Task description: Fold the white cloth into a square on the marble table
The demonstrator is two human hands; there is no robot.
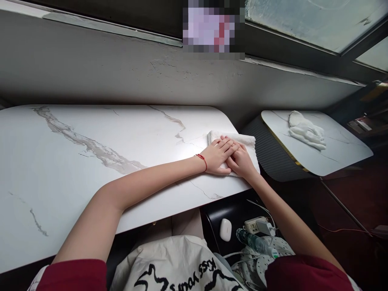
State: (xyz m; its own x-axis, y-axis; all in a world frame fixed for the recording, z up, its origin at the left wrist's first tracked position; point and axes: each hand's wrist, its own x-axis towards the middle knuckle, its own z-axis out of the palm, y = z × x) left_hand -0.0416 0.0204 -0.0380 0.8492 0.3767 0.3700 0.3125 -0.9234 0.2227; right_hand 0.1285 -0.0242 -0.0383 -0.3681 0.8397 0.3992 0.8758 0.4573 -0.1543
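Observation:
A folded white towel (247, 142) lies at the right end of the white marble table (91, 161). My left hand (218, 154), with a red string at the wrist, lies flat on the towel, fingers stretched out together. My right hand (241, 161) also rests on the towel, partly under the left hand's fingers, its own fingers mostly covered.
A second, smaller marble table (339, 155) stands to the right with a crumpled white cloth (306, 131) on it. Below the table edge sit a white earbud case (225, 229), a power adapter (257, 225) and a plastic bottle (254, 241). A grey wall and window ledge run behind.

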